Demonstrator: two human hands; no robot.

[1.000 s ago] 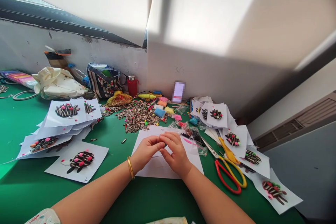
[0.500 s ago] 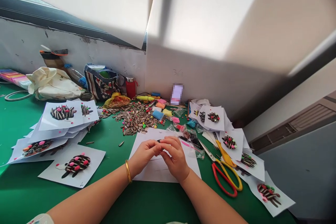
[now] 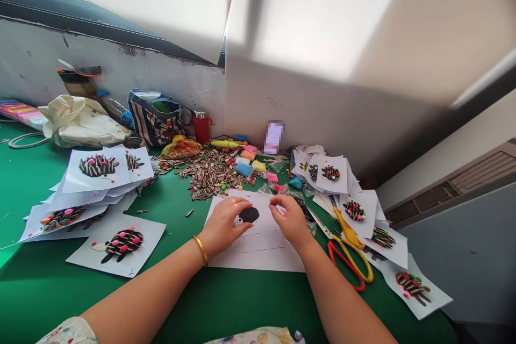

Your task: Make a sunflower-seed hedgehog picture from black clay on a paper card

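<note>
On a white sheet of paper in front of me is a flat black oval shape with a small white bit at its left edge. My left hand, wearing a gold bangle, is at the left of the black shape; its thumb and fingers are apart, one above and one below it. To the right, my right hand hovers over the paper with thumb and fingertips drawn together. Whatever it may pinch is too small or hidden to make out. Thin pencil lines mark the paper below the hands.
Striped seeds lie heaped behind the paper, near coloured clay blocks. Scissors with red and yellow handles rest at right. Decorated cards are stacked left and right. Bags and a red flask stand along the wall.
My hands were together over the paper, fingertips meeting at a small dark bit. They have moved apart, the right hand rightward, and the black oval now shows between them. The view has shifted slightly.
</note>
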